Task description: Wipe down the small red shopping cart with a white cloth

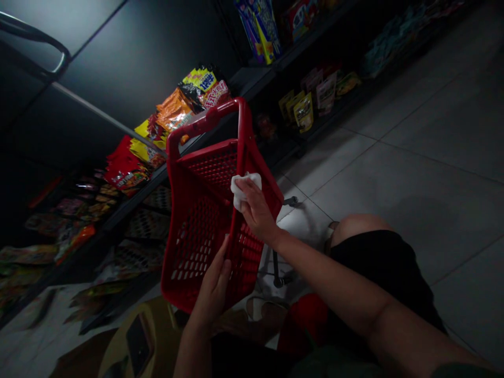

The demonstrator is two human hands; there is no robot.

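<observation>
A red plastic shopping basket (pixel 197 226) is held up in front of me, tilted, its handle (pixel 220 118) at the top. My left hand (pixel 214 286) grips the basket's near rim from below, fingers wrapped on the edge. My right hand (pixel 258 212) is closed on a crumpled white cloth (pixel 242 188) and presses it against the basket's upper right rim. My bare knee and dark shorts show at lower right.
Dark store shelves (pixel 129 205) with several snack packets (pixel 173 113) run along the left and top. Pale floor tiles (pixel 413 173) spread to the right. A dark phone (pixel 137 344) lies on a yellowish seat at the bottom left. A stool's metal legs (pixel 277 262) stand below the basket.
</observation>
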